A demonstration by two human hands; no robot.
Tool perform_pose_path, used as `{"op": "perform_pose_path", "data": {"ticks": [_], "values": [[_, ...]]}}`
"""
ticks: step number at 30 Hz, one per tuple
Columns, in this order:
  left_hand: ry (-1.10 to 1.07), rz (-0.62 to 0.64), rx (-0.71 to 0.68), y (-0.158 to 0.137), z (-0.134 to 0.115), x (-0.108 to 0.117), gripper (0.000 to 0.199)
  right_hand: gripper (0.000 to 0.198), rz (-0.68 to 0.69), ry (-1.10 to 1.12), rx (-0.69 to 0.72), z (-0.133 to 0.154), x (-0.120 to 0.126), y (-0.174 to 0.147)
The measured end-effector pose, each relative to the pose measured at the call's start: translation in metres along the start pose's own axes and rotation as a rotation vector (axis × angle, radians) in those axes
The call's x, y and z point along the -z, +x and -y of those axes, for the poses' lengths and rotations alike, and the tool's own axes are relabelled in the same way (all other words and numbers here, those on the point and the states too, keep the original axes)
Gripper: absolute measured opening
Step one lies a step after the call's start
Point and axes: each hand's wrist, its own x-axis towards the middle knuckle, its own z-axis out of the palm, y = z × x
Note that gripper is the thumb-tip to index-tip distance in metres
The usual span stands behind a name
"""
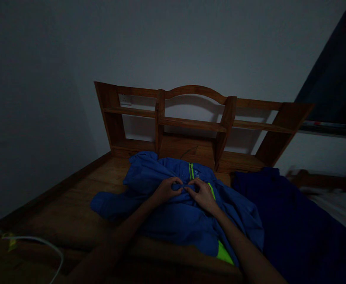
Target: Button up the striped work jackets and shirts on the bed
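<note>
One blue long-sleeved garment [187,217] lies rumpled across the centre of the frame, spread over a wooden surface [81,201]. Neon-green trim [191,171] runs beside pale lettering above its middle, and a broader neon-green panel [225,253] shows at its lower right edge. One sleeve [105,203] reaches out toward the left.

Both hands meet at the middle of the cloth, fingertips close together. The left hand [169,190] has its grip pinched on a fold of the garment, thumb and forefinger curled into a ring; the right hand [204,194], just beside it, pinches the same fold, its grip likewise closed on the fabric.

To the right of the garment, a dark blue cloth [294,221] fills the lower right, with paler fabric [343,207] near the right edge. Behind, a wooden shelf unit [193,125] with an arched top rail stands against a white wall [173,43]; a wall socket [126,99] shows through its upper left compartment. A white cable [50,244] curves through the lower left corner, and a dark curtain [335,75] hangs at upper right.
</note>
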Motion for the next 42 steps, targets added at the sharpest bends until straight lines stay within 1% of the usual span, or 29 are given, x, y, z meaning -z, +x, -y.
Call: {"op": "perform_pose_path", "data": {"ticks": [4, 8, 10, 14, 21, 25, 30, 34, 39, 42], "values": [[0.057, 0.004, -0.019, -0.001, 0.001, -0.001, 0.019, 0.017, 0.005, 0.000, -0.002, -0.002, -0.001, 0.000], [0.114, -0.040, -0.005, -0.001, -0.002, -0.002, 0.020, 0.018, -0.001, 0.012, 0.000, -0.002, -0.003, 0.000], [0.127, -0.063, 0.003, -0.001, -0.003, -0.003, 0.019, 0.017, 0.027, 0.018, 0.011, -0.002, -0.002, 0.000], [0.089, -0.062, 0.006, -0.001, -0.007, -0.002, 0.016, 0.014, 0.083, 0.013, 0.036, -0.002, 0.000, -0.001], [0.002, -0.029, -0.016, -0.001, -0.007, 0.003, 0.020, 0.015, 0.045, -0.001, 0.012, -0.005, -0.002, 0.000], [0.000, -0.026, 0.007, 0.000, -0.005, 0.004, 0.023, 0.016, 0.035, -0.004, -0.006, -0.006, -0.004, -0.001], [0.009, -0.021, 0.029, 0.000, -0.005, 0.001, 0.032, 0.017, 0.025, 0.013, -0.018, -0.002, -0.002, -0.001], [0.008, -0.033, 0.013, -0.001, -0.006, 0.000, 0.030, 0.016, 0.028, 0.015, -0.038, 0.002, -0.001, 0.000], [-0.030, -0.030, -0.030, 0.000, -0.008, -0.002, 0.024, 0.016, 0.015, 0.018, -0.031, 0.004, -0.002, 0.000], [-0.037, -0.032, -0.044, -0.001, -0.010, -0.002, 0.025, 0.016, 0.017, 0.018, -0.029, 0.003, -0.002, 0.000]]}}
